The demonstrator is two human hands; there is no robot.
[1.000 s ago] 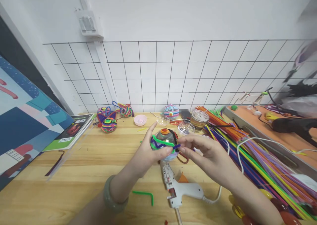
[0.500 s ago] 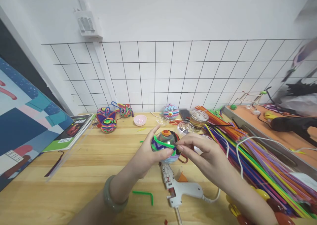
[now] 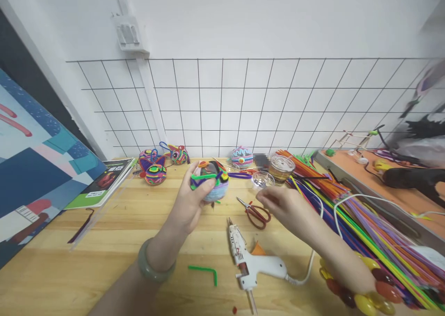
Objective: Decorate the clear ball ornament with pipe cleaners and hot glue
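Observation:
My left hand is wrapped round a clear ball covered in coloured pipe cleaners, with pale blue below, green and purple bands and an orange top. A purple strip shows just right of the ball; whether it is joined to it I cannot tell. My right hand is held apart from the ball, fingertips pinched beside a clear plastic dish. Anything between those fingertips is too small to make out. Red-handled scissors lie between the hands, nearer the right. Below them rests a white glue gun.
A bent green pipe cleaner lies in front. Finished colourful balls stand at the back left, another at the back middle. A lidded clear tub and many loose pipe cleaners fill the right, crossed by a white cable.
My left hand has carried the ball left and slightly up. My right hand has come off the ball and moved right and slightly down. The scissors are now uncovered.

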